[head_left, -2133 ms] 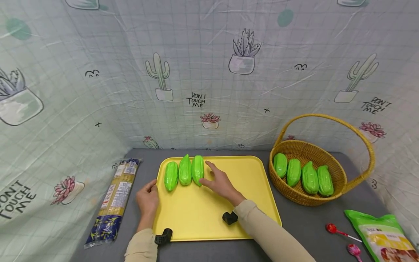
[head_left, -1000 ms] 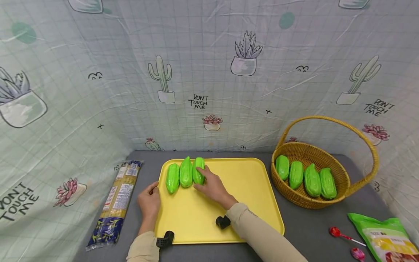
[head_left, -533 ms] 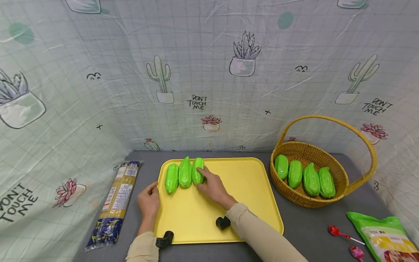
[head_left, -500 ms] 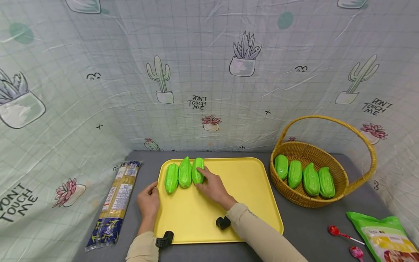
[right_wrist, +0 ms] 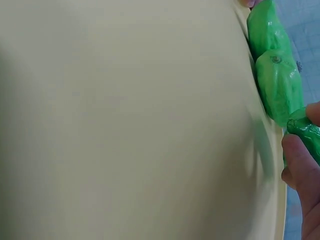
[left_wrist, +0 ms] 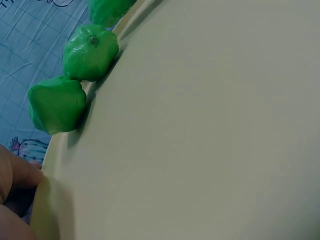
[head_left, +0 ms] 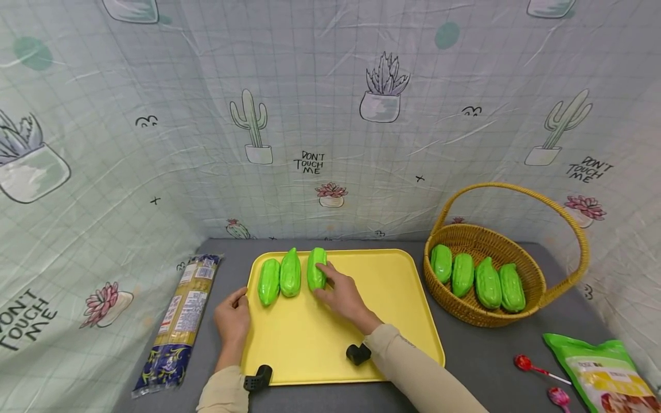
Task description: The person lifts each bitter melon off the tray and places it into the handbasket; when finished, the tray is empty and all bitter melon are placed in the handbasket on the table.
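- So the right hand [head_left: 343, 293] has a green ridged fruit [head_left: 316, 268] pinched between fingers and thumb, fruit to the left of the palm; can't tell if it's touching the tray underneath.
- Just left of that grip, past a small gap, two matching green fruits [head_left: 280, 278] sit side by side, touching.
- All of that's at the far end of a yellow tray [head_left: 320, 344], which stretches under the right hand.
- Left hand [head_left: 232, 318] has its fingers curled, gripping the tray's left rim.
- Off to the right hand's right there's a wicker basket [head_left: 465, 312] with four more green fruits [head_left: 488, 285] inside.
- Nearer the person, right of the right hand: a red lollipop [head_left: 523, 362], a pink lollipop [head_left: 558, 395] and a green snack bag [head_left: 601, 367].
- Left of the left hand lies a long blue-ended packet [head_left: 188, 310].
- Beyond both hands hangs a cactus-print curtain [head_left: 330, 69].
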Motion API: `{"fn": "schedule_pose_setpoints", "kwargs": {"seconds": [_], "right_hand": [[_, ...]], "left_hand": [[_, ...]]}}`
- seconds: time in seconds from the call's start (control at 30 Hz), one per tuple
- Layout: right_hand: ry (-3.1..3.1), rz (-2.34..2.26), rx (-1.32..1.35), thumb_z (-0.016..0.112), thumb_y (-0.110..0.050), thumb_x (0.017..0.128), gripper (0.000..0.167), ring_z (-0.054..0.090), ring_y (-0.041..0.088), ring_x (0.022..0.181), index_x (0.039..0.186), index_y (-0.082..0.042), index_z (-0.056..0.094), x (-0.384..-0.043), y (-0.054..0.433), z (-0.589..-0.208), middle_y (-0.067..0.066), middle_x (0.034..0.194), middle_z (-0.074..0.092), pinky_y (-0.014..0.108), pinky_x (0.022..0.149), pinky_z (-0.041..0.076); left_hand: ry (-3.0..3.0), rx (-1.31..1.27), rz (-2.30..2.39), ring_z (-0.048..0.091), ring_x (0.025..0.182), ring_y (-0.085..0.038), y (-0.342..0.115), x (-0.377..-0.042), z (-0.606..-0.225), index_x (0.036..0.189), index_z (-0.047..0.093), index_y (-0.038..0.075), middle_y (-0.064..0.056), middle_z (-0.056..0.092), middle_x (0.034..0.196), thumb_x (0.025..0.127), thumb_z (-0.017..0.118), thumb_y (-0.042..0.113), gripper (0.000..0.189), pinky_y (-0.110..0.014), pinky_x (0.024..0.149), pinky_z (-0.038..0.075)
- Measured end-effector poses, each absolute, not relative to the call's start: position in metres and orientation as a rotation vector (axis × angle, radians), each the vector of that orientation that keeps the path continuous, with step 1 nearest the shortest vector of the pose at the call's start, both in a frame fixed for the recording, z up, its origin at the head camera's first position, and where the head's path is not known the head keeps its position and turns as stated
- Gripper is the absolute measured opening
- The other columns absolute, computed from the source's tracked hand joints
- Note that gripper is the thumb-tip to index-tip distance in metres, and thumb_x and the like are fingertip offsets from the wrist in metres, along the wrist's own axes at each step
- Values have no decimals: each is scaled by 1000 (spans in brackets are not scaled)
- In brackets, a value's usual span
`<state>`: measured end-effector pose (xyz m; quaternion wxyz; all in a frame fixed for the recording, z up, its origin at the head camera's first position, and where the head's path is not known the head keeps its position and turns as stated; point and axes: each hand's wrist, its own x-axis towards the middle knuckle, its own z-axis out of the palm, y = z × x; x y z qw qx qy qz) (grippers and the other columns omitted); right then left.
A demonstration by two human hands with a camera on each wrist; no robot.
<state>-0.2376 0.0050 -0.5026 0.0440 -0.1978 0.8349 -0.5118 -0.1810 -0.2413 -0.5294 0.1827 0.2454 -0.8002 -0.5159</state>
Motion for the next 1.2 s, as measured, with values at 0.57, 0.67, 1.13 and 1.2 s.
{"fn": "schedule_pose_setpoints", "kwargs": {"seconds": [0.57, 0.67, 1.13, 1.2], "right_hand": [[2514, -1677, -623, 69, -5, 95, 64, 46, 37, 144, 154, -7, 45, -227, 24, -485, 22, 166, 27, 43, 109, 48], [2528, -1661, -620, 69, -7, 96, 64, 45, 36, 145, 155, -10, 45, -226, 28, -481, 21, 166, 27, 43, 108, 49], [2552, -1705, -641, 71, -6, 95, 64, 43, 39, 145, 154, -9, 46, -217, 47, -470, 22, 166, 27, 49, 104, 51], [2565, -1712, -632, 71, -6, 95, 65, 44, 39, 145, 154, -9, 46, -215, 51, -469, 21, 166, 28, 48, 102, 53]], "left_hand": [[-2254, 688, -1458, 66, 116, -42, -240, -181, -528, 129, 69, -4, -29, 67, 128, 104, 50, 4, 32, -27, 82, 55], [-2248, 685, -1459, 66, 115, -42, -240, -181, -528, 128, 69, -4, -29, 67, 128, 105, 50, 4, 31, -23, 80, 54], [-2244, 689, -1452, 67, 114, -41, -242, -182, -531, 128, 69, -4, -28, 68, 128, 104, 50, 5, 32, -22, 78, 53], [-2252, 684, -1454, 66, 115, -41, -242, -182, -531, 129, 68, -4, -29, 67, 128, 104, 50, 4, 32, -27, 81, 55]]}}
